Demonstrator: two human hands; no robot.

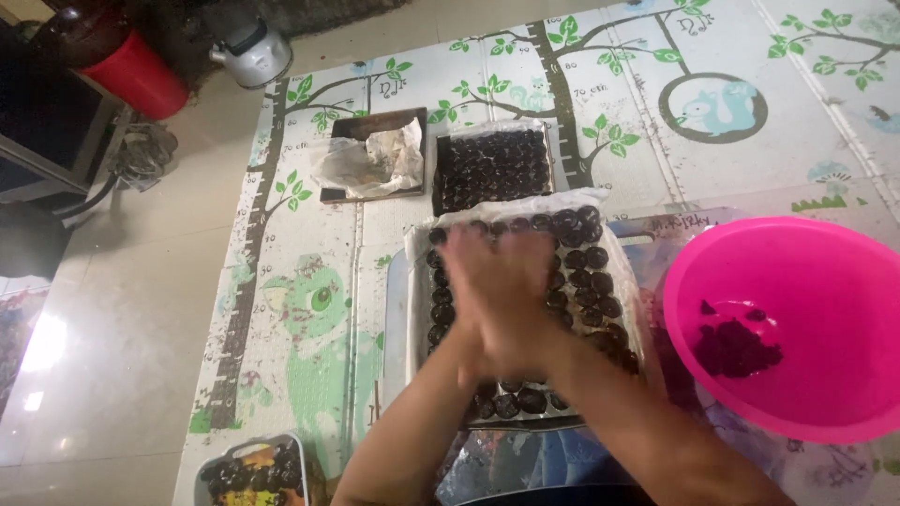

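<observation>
Above the near tray (417, 281) we see both hands pressed palm to palm, left hand (478, 309) against right hand (530, 300), fingers pointing away from the camera. Motion blur hides the fingers; we cannot tell whether anything sits between the palms or whether either hand grips anything.

The near tray is lined with pale paper and filled with rows of small dark balls (591, 281); the hands hover over its middle and cover part of the rows. We cannot tell whether they touch the balls.

Just right of the tray sits a pink bowl (797, 272) holding a small lump of dark mixture (736, 349) at its bottom. Just beyond the near tray lies a second tray (492, 169), also packed with dark balls. Left of that, a dark tray with crumpled paper (370, 159). At the lower left edge, a container of dark pieces (251, 473), partly cut off.

Everything rests on a play mat (309, 309) printed with trees and animals. A red cylinder (136, 75) and a metal kettle (251, 52) stand on the floor, well apart.
</observation>
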